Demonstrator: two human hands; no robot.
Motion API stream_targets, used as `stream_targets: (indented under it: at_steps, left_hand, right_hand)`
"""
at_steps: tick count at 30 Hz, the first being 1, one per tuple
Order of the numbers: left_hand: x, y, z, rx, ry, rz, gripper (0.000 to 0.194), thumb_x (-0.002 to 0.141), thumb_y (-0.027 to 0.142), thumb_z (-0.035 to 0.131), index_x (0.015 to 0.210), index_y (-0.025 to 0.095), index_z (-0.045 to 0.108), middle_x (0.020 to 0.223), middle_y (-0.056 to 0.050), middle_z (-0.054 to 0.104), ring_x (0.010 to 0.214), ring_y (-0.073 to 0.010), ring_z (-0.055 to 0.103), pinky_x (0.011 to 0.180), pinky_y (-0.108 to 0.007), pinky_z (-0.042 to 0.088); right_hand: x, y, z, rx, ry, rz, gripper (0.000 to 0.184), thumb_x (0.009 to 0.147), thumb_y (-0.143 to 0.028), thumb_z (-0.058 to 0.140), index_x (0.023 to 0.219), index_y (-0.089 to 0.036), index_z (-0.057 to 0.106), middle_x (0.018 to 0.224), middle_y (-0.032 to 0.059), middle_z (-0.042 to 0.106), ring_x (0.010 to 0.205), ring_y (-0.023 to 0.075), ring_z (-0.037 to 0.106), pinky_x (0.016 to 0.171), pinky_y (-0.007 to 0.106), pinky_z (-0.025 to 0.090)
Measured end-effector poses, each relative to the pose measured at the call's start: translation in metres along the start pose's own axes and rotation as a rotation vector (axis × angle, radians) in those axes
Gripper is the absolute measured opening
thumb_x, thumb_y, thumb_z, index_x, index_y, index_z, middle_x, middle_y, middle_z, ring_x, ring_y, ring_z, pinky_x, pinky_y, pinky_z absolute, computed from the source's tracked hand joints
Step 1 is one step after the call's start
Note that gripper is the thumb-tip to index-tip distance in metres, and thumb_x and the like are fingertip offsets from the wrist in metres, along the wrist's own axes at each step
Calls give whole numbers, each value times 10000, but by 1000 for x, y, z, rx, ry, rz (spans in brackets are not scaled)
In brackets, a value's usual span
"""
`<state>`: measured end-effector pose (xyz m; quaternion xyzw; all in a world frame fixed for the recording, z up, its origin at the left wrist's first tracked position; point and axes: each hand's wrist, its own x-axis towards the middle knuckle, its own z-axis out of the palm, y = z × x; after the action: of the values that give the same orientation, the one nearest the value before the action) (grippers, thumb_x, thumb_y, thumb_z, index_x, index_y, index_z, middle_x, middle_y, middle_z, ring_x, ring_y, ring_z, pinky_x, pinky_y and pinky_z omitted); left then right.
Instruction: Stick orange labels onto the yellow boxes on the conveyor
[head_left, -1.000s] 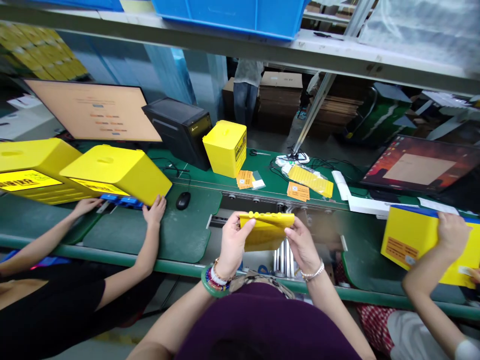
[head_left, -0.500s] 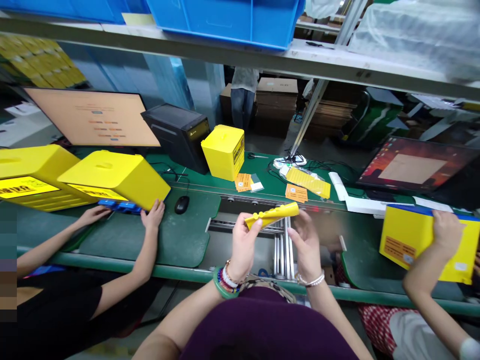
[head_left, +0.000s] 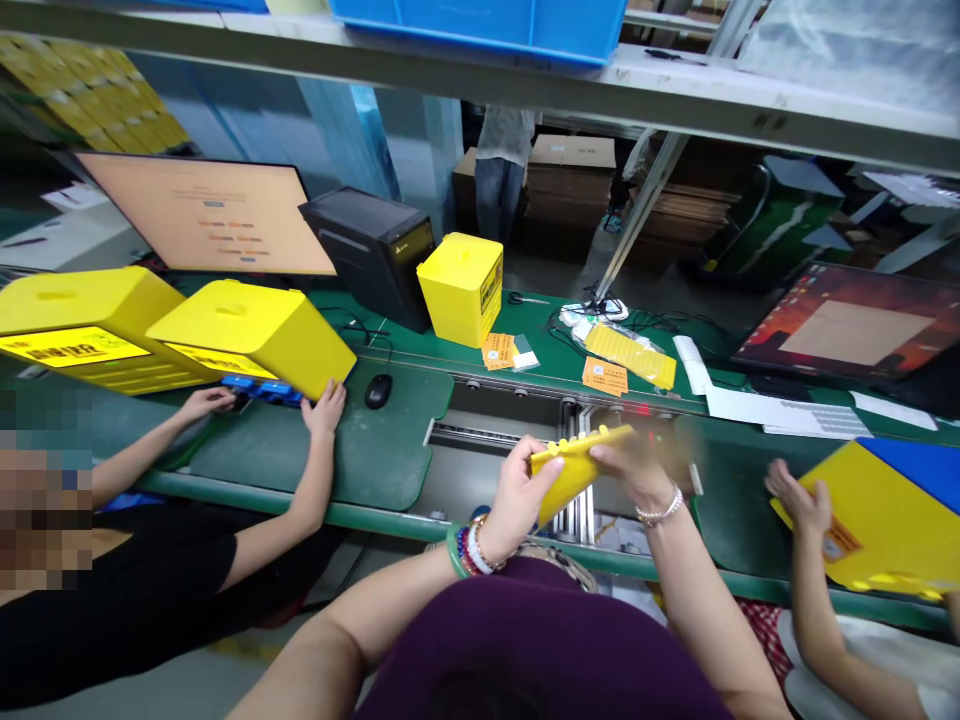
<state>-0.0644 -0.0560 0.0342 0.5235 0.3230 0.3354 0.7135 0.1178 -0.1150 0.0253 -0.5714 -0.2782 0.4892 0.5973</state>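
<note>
A yellow plastic piece (head_left: 568,482) with small round knobs along its upper edge is held up in front of me. My left hand (head_left: 523,490) grips its left end, thumb on the near face and fingers behind. At its right end, my right hand (head_left: 639,468) lays its thumb on the knobbed edge; motion smears these fingers and hides part of their hold. Below the piece, metal rails (head_left: 592,505) run through a gap in the green bench.
Left, a co-worker's hands (head_left: 324,408) handle a yellow box (head_left: 259,325); right, another's hand (head_left: 806,505) touches a yellow-and-blue box (head_left: 892,510). Behind the gap stand a yellow box (head_left: 461,290), orange cards (head_left: 604,373) and a bagged yellow sheet (head_left: 634,355). A metal shelf (head_left: 480,55) crosses overhead.
The yellow piece has turned from a narrow edge-on strip to show its broad face. My right hand has come onto its right end. The right co-worker's box has tilted.
</note>
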Motion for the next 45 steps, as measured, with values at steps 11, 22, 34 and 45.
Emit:
stream_targets:
  at_steps: [11, 22, 34, 45]
  left_hand:
    - [56, 32, -54, 795, -783, 233, 352, 860, 157, 512, 1209, 177, 551, 1227, -89, 630, 1113, -199, 589, 977, -351, 445]
    - [67, 8, -16, 1550, -564, 391, 187, 944, 286, 461, 965, 164, 600, 987, -72, 646, 897, -230, 552, 802, -378, 358]
    - [68, -19, -26, 1503, -602, 267, 294, 954, 364, 469, 961, 122, 637, 958, -94, 667, 878, -202, 563, 739, -320, 288]
    - [70, -21, -24, 1588, -604, 19, 256, 876, 219, 504, 817, 81, 710, 876, -189, 704, 840, -285, 641, 713, -366, 342]
  right_hand:
    - [13, -23, -27, -107, -184, 166, 273, 566, -286, 881, 753, -145, 740, 756, 50, 729, 682, 179, 658, 650, 287, 540]
    - [23, -33, 31, -321, -387, 324, 321, 588, -365, 859, 747, -118, 731, 746, 38, 722, 648, 147, 631, 636, 258, 525]
    - [33, -22, 29, -429, -429, 448, 383, 547, -427, 845, 723, -113, 713, 759, 53, 730, 686, 182, 663, 658, 279, 531]
    - [41, -17, 38, -631, -357, 500, 264, 541, -331, 787, 668, -130, 673, 712, 32, 713, 672, 177, 651, 608, 247, 502]
